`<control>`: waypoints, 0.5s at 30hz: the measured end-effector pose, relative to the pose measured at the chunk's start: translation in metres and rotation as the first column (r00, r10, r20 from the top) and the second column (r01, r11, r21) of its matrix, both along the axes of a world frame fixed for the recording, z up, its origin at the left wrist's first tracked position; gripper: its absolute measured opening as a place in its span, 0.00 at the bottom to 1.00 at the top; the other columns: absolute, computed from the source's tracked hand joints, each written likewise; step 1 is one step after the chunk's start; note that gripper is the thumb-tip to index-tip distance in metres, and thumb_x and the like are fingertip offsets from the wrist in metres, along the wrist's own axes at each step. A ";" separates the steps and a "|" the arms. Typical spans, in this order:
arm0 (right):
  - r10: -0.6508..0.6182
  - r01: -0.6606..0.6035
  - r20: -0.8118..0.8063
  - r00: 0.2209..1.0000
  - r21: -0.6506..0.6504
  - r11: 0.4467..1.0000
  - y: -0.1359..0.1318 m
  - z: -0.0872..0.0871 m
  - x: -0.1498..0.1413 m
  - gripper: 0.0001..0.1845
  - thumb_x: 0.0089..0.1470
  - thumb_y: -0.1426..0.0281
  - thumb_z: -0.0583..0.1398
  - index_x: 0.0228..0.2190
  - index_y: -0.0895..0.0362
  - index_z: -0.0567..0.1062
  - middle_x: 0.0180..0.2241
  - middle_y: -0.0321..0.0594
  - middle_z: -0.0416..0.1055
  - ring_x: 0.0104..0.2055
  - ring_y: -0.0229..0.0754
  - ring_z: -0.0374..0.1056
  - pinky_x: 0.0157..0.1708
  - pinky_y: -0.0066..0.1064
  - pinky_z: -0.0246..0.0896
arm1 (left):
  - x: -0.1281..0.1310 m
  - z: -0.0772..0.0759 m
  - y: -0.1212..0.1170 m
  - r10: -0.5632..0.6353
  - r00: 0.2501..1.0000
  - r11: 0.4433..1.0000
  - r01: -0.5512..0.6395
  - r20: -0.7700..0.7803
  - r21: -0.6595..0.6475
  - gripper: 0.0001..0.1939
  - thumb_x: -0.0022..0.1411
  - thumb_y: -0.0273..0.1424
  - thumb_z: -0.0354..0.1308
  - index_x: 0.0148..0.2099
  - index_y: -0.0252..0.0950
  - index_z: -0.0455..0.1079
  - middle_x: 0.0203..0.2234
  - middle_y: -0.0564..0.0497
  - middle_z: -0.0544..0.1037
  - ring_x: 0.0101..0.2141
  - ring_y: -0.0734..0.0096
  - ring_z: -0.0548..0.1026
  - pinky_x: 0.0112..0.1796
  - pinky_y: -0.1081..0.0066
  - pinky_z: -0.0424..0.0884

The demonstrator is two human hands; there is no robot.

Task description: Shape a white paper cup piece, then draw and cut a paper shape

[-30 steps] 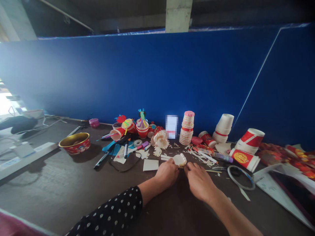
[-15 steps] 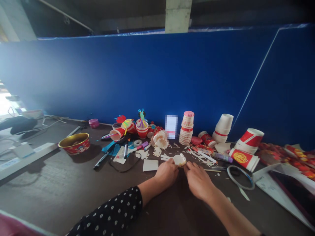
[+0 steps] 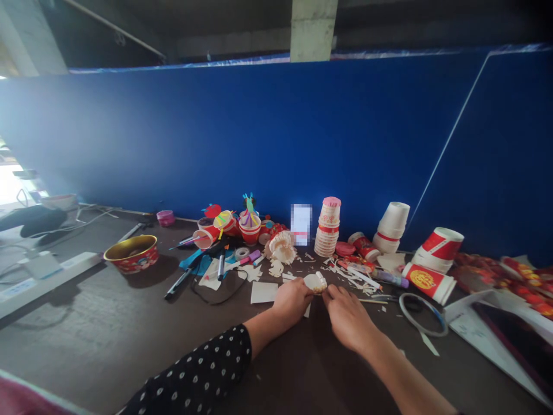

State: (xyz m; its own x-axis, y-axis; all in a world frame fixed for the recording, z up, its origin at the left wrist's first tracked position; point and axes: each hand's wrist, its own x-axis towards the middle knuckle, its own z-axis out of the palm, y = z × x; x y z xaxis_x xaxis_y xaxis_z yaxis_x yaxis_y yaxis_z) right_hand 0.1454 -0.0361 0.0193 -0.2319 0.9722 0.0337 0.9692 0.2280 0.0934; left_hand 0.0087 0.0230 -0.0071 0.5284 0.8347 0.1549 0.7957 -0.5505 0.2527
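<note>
A small round white paper piece (image 3: pixel 314 282), with curled strips along its right edge, sits between my hands just above the dark table. My left hand (image 3: pixel 294 301) is closed, pinching the paper piece at its near left side. My right hand (image 3: pixel 349 314) has its fingers pressed together at the piece's near right edge; the fingertips are partly hidden. A narrow white paper strip (image 3: pixel 307 310) shows below the left fingers. To the left of my left hand lies a square white card (image 3: pixel 264 292). Beyond the hands stands a crumpled white paper flower shape (image 3: pixel 283 249).
A tall stack of paper cups (image 3: pixel 327 230) stands behind, with more white cups (image 3: pixel 392 225) to its right. Paper scraps (image 3: pixel 352 275), markers (image 3: pixel 221 267) and a coiled ring (image 3: pixel 421 323) lie about. Further left are a gold-lined bowl (image 3: pixel 132 253) and a power strip (image 3: pixel 52 279).
The paper piece is turned slightly between my fingers, and a narrow white strip now shows below my left hand. Both hands stay almost in place.
</note>
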 end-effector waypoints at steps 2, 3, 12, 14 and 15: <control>-0.004 0.004 0.004 1.000 0.012 1.000 0.001 -0.002 0.000 0.21 0.51 0.82 0.46 0.43 0.62 0.70 0.43 0.51 0.67 0.45 0.50 0.61 0.42 0.37 0.53 | 0.001 0.000 0.000 0.013 1.000 1.000 -0.013 -0.006 0.003 0.14 0.60 0.34 0.47 0.33 0.37 0.74 0.31 0.48 0.73 0.33 0.68 0.71 0.34 0.73 0.65; -0.007 0.007 0.002 1.000 0.024 1.000 0.002 -0.003 0.001 0.20 0.51 0.82 0.46 0.42 0.62 0.71 0.42 0.51 0.67 0.45 0.49 0.62 0.41 0.36 0.53 | 0.002 0.000 0.001 0.015 1.000 1.000 -0.015 -0.005 0.004 0.14 0.60 0.34 0.47 0.32 0.36 0.74 0.31 0.48 0.73 0.33 0.68 0.71 0.34 0.73 0.65; -0.034 0.047 -0.089 0.995 0.144 0.988 0.017 -0.011 0.011 0.16 0.54 0.77 0.49 0.31 0.57 0.76 0.31 0.45 0.72 0.36 0.43 0.67 0.34 0.31 0.52 | 0.003 0.005 -0.002 0.022 0.999 1.000 -0.022 0.030 -0.004 0.11 0.59 0.34 0.50 0.33 0.37 0.73 0.32 0.50 0.75 0.34 0.69 0.71 0.34 0.75 0.63; -0.034 0.049 -0.096 0.995 0.162 0.986 0.019 -0.011 0.012 0.16 0.54 0.77 0.49 0.30 0.56 0.76 0.30 0.43 0.73 0.35 0.43 0.67 0.34 0.30 0.52 | 0.003 0.004 -0.001 0.034 0.999 0.999 -0.033 0.030 -0.004 0.11 0.59 0.34 0.50 0.33 0.36 0.73 0.32 0.50 0.74 0.34 0.69 0.71 0.34 0.75 0.63; -0.033 0.049 -0.097 0.995 0.170 0.984 0.019 -0.011 0.012 0.16 0.55 0.77 0.49 0.30 0.55 0.76 0.30 0.43 0.73 0.35 0.43 0.67 0.34 0.30 0.52 | 0.003 0.002 0.000 0.037 0.999 0.999 -0.037 0.030 -0.002 0.11 0.59 0.34 0.50 0.33 0.36 0.73 0.32 0.50 0.74 0.34 0.69 0.71 0.34 0.75 0.63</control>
